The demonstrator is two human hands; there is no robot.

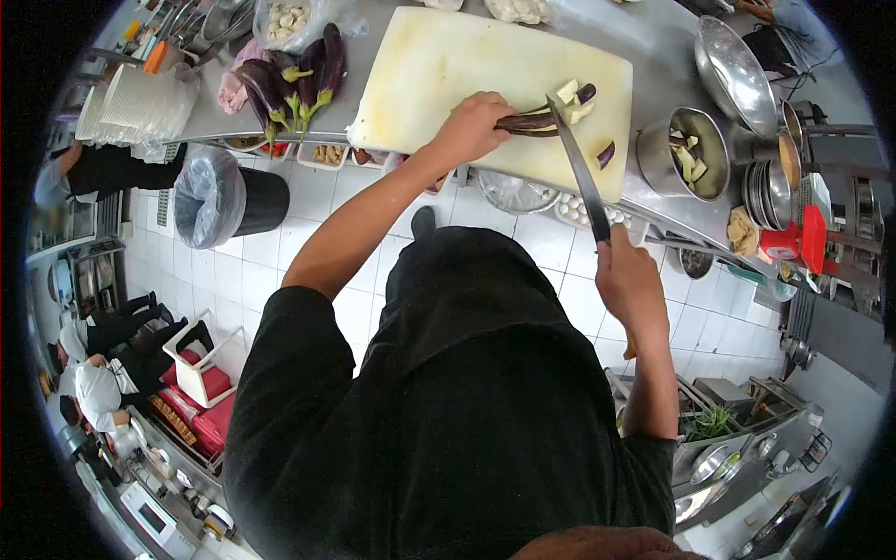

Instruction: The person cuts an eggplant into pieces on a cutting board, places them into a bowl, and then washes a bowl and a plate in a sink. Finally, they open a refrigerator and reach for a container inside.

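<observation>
My left hand (pixel 474 128) is closed over strips of eggplant (pixel 530 122) on the white cutting board (pixel 439 65). In my right hand (pixel 630 275) is the handle of a long kitchen knife (pixel 581 171), whose blade lies across the right end of the strips. Cut eggplant chunks (pixel 577 110) sit just past the blade, and one purple piece (pixel 607 155) rests apart, nearer the board's right edge. More cut pieces (pixel 689 163) are inside a steel pot (pixel 655 149) right of the board. Several whole eggplants (pixel 327 65) lie at the left.
A large steel bowl (pixel 737 75) and stacked metal bowls (pixel 767 191) stand at the right. A lined black bin (pixel 266 201) is on the floor at left. Food containers (pixel 320 157) sit below the counter edge. Other people (pixel 98 383) are at the far left.
</observation>
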